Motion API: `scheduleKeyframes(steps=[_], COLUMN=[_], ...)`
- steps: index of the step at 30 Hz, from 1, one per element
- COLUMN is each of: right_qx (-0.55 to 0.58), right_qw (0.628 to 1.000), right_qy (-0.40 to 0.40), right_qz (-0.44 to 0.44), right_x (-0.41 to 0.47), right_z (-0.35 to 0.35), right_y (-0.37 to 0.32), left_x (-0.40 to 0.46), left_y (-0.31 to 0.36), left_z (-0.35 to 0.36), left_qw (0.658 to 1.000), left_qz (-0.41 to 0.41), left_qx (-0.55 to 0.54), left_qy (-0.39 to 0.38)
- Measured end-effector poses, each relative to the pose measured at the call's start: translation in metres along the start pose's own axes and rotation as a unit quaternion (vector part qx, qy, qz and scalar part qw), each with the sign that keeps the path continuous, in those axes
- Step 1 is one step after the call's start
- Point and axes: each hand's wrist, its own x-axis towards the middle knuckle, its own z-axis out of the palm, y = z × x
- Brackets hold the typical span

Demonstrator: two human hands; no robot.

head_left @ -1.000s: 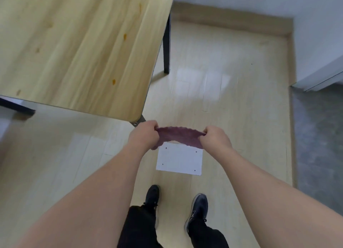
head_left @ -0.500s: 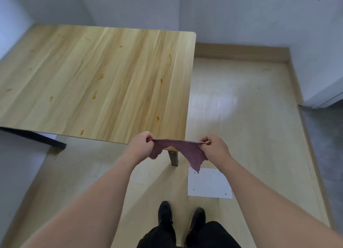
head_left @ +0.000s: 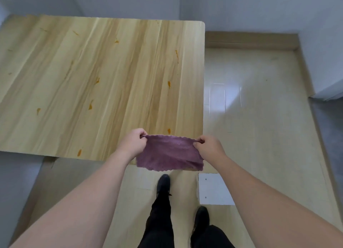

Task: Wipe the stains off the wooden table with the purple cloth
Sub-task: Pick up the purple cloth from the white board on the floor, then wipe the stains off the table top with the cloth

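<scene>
Person at the near edge. Left hand and right hand each pinch a top corner of the purple cloth, stretching it flat, probably for a broad wipe. Beyond, wooden table; orange stains scattered, unwiped.

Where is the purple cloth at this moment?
In the head view, the purple cloth hangs stretched between the left hand and right hand, over the near right corner of the stained wooden table.
</scene>
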Motion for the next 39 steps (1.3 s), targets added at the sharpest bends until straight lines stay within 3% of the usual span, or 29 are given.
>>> scheduleKeyframes(steps=[3,7,10,16,21,30,39], right_qx=[-0.026,-0.098,-0.178,-0.277,-0.269,-0.320,-0.324], right_qw=[0.998,0.991,0.972,0.936,0.920,0.926,0.924], right_qy=[0.042,0.088,0.148,0.149,0.186,0.131,0.137], right_qz=[0.026,0.028,-0.039,-0.157,-0.218,-0.153,-0.150], right_x=[0.045,0.080,0.073,0.050,0.056,0.084,0.121], right_z=[0.005,0.007,0.021,0.063,0.083,0.088,0.076], right_y=[-0.012,-0.033,-0.040,-0.015,0.011,0.010,-0.004], left_x=[0.050,0.079,0.067,0.041,0.041,0.079,0.118], left_y=[0.006,0.006,0.001,-0.011,-0.017,-0.016,-0.003], left_z=[0.004,0.011,0.023,0.062,0.093,0.100,0.084], left_qw=[0.999,0.988,0.969,0.944,0.938,0.942,0.931], left_qz=[0.018,0.049,0.126,0.226,0.229,0.199,0.218], left_qx=[0.042,0.103,0.173,0.221,0.248,0.260,0.286], left_qy=[-0.006,0.099,0.119,0.090,0.078,0.076,0.068])
